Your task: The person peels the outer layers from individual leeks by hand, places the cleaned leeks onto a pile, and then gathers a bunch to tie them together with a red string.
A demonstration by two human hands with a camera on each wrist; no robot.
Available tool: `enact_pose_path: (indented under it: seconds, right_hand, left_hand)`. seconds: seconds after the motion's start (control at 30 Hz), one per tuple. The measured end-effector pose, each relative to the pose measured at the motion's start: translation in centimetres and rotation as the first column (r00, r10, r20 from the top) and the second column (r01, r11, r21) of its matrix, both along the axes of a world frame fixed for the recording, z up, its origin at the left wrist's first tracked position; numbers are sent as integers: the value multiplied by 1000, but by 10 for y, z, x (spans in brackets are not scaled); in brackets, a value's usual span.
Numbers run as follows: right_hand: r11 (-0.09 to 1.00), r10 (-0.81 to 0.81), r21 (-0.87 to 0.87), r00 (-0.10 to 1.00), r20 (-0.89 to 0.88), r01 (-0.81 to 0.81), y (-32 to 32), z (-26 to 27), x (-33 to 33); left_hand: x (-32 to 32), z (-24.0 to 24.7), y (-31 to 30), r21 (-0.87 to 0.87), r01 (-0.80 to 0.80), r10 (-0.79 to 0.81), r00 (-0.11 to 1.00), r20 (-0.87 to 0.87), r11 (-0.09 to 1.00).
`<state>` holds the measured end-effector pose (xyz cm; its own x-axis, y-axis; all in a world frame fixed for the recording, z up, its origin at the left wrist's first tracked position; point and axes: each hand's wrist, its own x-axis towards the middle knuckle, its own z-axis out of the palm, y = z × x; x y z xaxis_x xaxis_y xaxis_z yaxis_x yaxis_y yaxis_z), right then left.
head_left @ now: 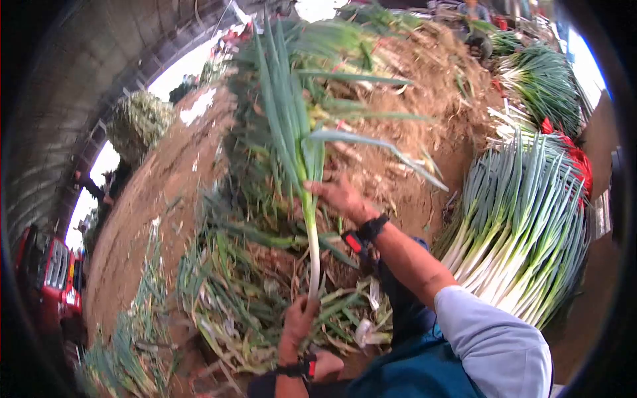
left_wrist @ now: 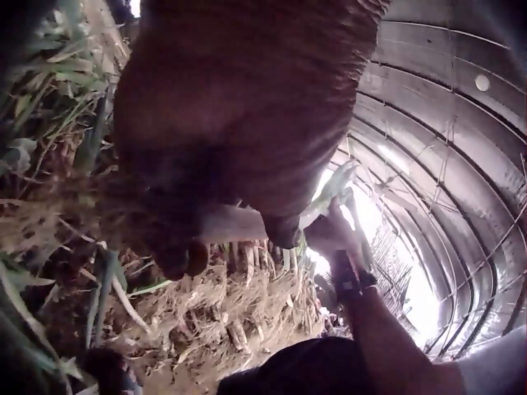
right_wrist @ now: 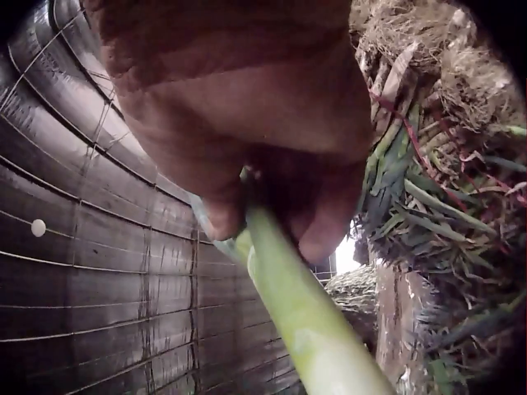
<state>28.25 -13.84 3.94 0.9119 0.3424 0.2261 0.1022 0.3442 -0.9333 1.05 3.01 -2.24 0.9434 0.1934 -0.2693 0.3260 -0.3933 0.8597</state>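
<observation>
A long green onion stands nearly upright in the head view, white at the bottom, its green leaves fanning out above. The left hand grips its white root end. Higher up, the right hand pinches the stalk where the leaves begin. In the left wrist view the left hand is curled round the white end, its fingers dark. The right wrist view has the right hand with thumb and fingers around the pale green stalk.
Trimmed onions lie in a large pile at the right, with another bundle behind and red cloth beside them. Loose leaves cover the ground below the hands. A red vehicle stands at the far left.
</observation>
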Motion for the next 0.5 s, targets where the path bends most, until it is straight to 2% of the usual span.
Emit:
enact_pose_path:
  seconds: [0.03, 0.07, 0.13, 0.17, 0.2, 0.27, 0.3, 0.4, 0.43, 0.47, 0.5]
  right_hand:
    - [997, 59, 46, 996, -68, -56, -7, 27, -22]
    - [956, 239, 218, 954, -180, -198, 3, 10, -14]
    - [976, 114, 199, 987, -117, -89, 23, 6, -14]
    - [981, 133, 166, 969, -209, -99, 26, 5, -14]
    - [985, 77, 164, 985, -154, -51, 32, 0, -11]
    - [988, -31, 151, 999, -44, 38, 41, -13, -10]
    - [983, 8, 184, 998, -66, 5, 38, -1, -24]
    - [1000, -11, 31, 975, 220, 5, 37, 9, -58]
    - [991, 106, -117, 912, 397, -64, 42, -10, -64]
    - [948, 313, -125, 920, 234, -291, 40, -6, -83]
    - [930, 364, -27, 911, 195, -366, 33, 13, -104]
  left_hand:
    - [2, 10, -2, 18, 4, -4, 1000, 17, 1000]
    - [2, 19, -1, 43, 9, -11, 999, 47, 999]
    - [4, 33, -19, -231, -124, 125, 992, -8, 965]
    - [4, 27, -28, -363, -108, 132, 990, 42, 926]
    - [5, 19, -34, -395, -74, 122, 987, 99, 916]
    - [7, 3, -38, -599, -206, 250, 968, -10, 774]
    - [10, -3, -36, -608, -211, 269, 963, 5, 766]
    - [13, -2, -22, -593, -234, 331, 942, 59, 770]
    - [19, 8, -16, -571, -227, 342, 934, 100, 789]
    - [25, 18, -11, -549, -222, 354, 924, 147, 806]
    - [29, 28, -5, -544, -208, 372, 905, 209, 813]
